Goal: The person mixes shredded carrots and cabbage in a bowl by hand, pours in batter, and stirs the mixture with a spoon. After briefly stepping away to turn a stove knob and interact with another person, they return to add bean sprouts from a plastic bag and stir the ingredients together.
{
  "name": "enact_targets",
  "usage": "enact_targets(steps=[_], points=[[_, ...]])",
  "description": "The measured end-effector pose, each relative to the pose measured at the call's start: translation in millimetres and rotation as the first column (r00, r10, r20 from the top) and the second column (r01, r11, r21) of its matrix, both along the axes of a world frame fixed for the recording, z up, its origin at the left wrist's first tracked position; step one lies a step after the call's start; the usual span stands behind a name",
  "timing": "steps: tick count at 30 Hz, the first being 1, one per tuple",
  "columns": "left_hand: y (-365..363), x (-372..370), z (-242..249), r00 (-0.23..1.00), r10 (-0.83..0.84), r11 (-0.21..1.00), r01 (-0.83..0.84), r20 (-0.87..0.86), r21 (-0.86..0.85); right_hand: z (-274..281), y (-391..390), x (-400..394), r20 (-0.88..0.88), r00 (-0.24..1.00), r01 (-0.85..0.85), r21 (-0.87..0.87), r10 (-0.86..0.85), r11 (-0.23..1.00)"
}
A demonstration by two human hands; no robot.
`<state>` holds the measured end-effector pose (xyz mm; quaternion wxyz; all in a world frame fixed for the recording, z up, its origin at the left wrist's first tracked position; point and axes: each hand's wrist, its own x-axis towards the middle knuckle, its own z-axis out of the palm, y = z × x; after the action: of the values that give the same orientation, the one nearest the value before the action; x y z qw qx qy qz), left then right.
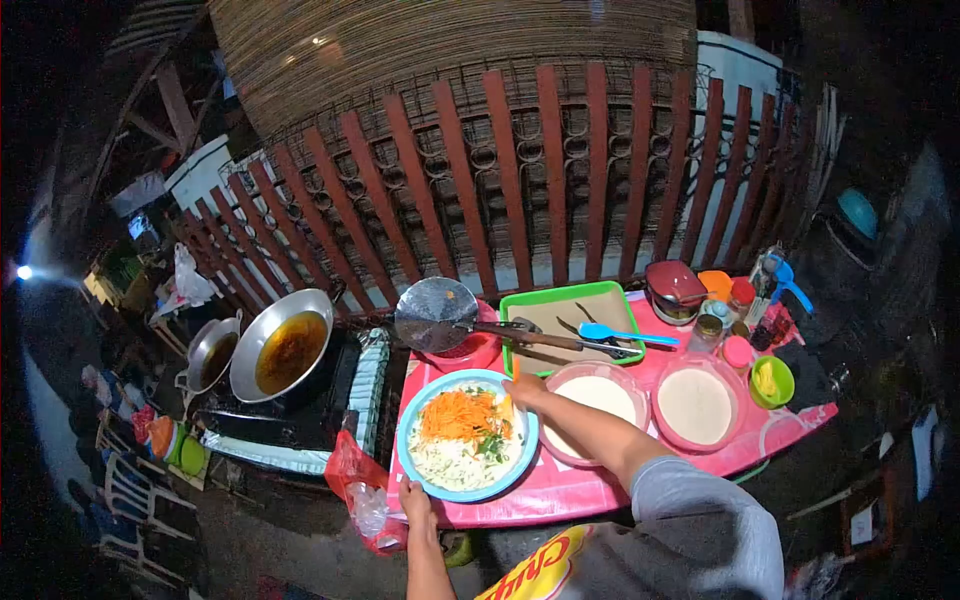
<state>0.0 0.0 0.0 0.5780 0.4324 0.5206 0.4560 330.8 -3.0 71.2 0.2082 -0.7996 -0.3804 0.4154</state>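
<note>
A light-blue basin [405, 452] holds shredded orange carrot [455, 412], pale shredded vegetable [450, 463] and chopped greens [492, 447]. My left hand [416, 503] grips the basin's rim at its near left side. At the far right rim, my right hand [527, 391] is closed around an orange utensil [516, 368], whose upper end sticks up above the fingers. The utensil's lower part reaches over the basin's contents. Beside my right forearm stands a pink basin [571, 457] of creamy white batter, partly covered by the arm.
A second pink basin [735, 405] of batter stands farther right. Behind lies a green-rimmed tray [520, 300] with a blue spatula [625, 336] and tongs. Woks of oil [290, 352] sit on the stove at left. Jars [706, 333] and a green cup [780, 396] line the right end.
</note>
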Motion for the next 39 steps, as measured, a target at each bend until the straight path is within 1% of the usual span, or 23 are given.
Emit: enact_targets(steps=[2, 3, 5, 6, 7, 9, 10, 11, 13, 14, 17, 21, 23, 25, 26, 27, 28, 29, 31, 33, 35, 37, 39], points=[[2, 8, 30, 0.993, 0.054, 0.997, -0.06, -0.105, -0.058, 8, -2, -11, 0.153, 0.985, 0.066, 0.11, -0.083, 0.992], [-37, 50, 4, 0.999, 0.049, 0.99, -0.047, 0.011, -0.135, 9, -37, 19, 0.275, 0.959, 0.059, 0.046, -0.07, 0.997], [-19, 18, 23, 1.0, 0.005, 0.997, -0.004, 0.009, -0.075, -6, -20, -16, 0.518, 0.795, 0.012, 0.504, -0.314, 0.864], [-12, 6, 22, 1.0, -0.01, 0.998, 0.011, 0.011, -0.062, -4, -21, -27, 0.344, 0.858, 0.024, 0.714, -0.381, 0.7], [-12, 7, 19, 1.0, -0.009, 0.998, 0.01, 0.015, -0.069, -1, -28, -25, 0.349, 0.858, 0.021, 0.709, -0.377, 0.705], [-11, 7, 18, 0.993, -0.011, 0.996, 0.02, 0.118, -0.083, 8, -45, -18, 0.22, 0.975, -0.135, 0.565, 0.009, 0.814], [-10, 5, 22, 0.996, -0.057, 0.988, 0.066, 0.068, -0.138, 18, -57, -15, 0.39, 0.919, -0.29, 0.573, 0.056, 0.766], [-6, 5, 23, 0.997, -0.049, 0.989, 0.058, 0.067, -0.139, 30, -64, -15, 0.39, 0.919, -0.296, 0.573, 0.064, 0.764], [5, 5, 18, 0.994, -0.035, 0.987, 0.051, 0.103, -0.156, 53, -71, -18, 0.618, 0.705, -0.521, 0.121, 0.347, 0.845], [12, 4, 14, 0.991, -0.041, 0.983, 0.063, 0.126, -0.172, 56, -74, -19, 0.617, 0.69, -0.552, 0.111, 0.378, 0.826], [19, 2, 22, 0.987, -0.098, 0.993, 0.089, -0.128, -0.077, 39, -68, -27, 0.809, 0.344, -0.612, -0.192, 0.476, 0.767], [2, 13, 60, 0.991, -0.004, 0.997, -0.007, -0.132, -0.083, 58, -59, -27, 0.727, 0.186, -0.652, -0.412, 0.661, 0.636], [4, 13, 56, 0.972, -0.097, 0.995, 0.097, -0.214, -0.011, 103, -58, -34, 0.705, 0.075, -0.608, -0.528, 0.706, 0.592], [16, 11, 37, 0.98, -0.131, 0.99, 0.137, -0.152, 0.031, 115, -56, -32, 0.716, -0.032, -0.648, -0.546, 0.697, 0.531], [14, 13, 43, 0.981, -0.112, 0.994, 0.111, -0.156, -0.015, 145, -64, -40, 0.729, 0.149, -0.673, -0.42, 0.668, 0.609], [18, 10, 17, 0.998, -0.036, 0.995, 0.04, -0.044, 0.094, 142, -63, -34, 0.725, 0.067, -0.744, -0.422, 0.686, 0.519], [3, 19, 65, 0.993, 0.03, 0.999, -0.025, -0.118, 0.043, 149, -62, -34, 0.739, 0.072, -0.75, -0.402, 0.67, 0.524], [1, 24, 88, 0.97, 0.038, 0.991, -0.006, -0.242, 0.13, 159, -61, -34, 0.745, 0.123, -0.736, -0.375, 0.656, 0.563], [11, 22, 64, 0.88, 0.157, 0.959, -0.027, -0.449, 0.283, 166, -60, -34, 0.777, 0.192, -0.754, -0.274, 0.599, 0.597], [17, 28, 61, 0.846, 0.211, 0.873, 0.063, -0.49, 0.483, 166, -60, -47, 0.798, 0.281, -0.711, -0.2, 0.533, 0.674], [23, 31, 55, 0.812, 0.189, 0.849, 0.147, -0.552, 0.508, 143, -60, -73, 0.821, 0.283, -0.64, -0.224, 0.496, 0.735], [32, 40, 51, 0.786, 0.179, 0.816, 0.217, -0.592, 0.536, 96, -62, -86, 0.89, 0.14, -0.703, -0.22, 0.434, 0.677], [36, 43, 50, 0.807, 0.129, 0.748, 0.302, -0.577, 0.591, 92, -72, -92, 0.868, 0.208, -0.706, -0.186, 0.452, 0.683]])
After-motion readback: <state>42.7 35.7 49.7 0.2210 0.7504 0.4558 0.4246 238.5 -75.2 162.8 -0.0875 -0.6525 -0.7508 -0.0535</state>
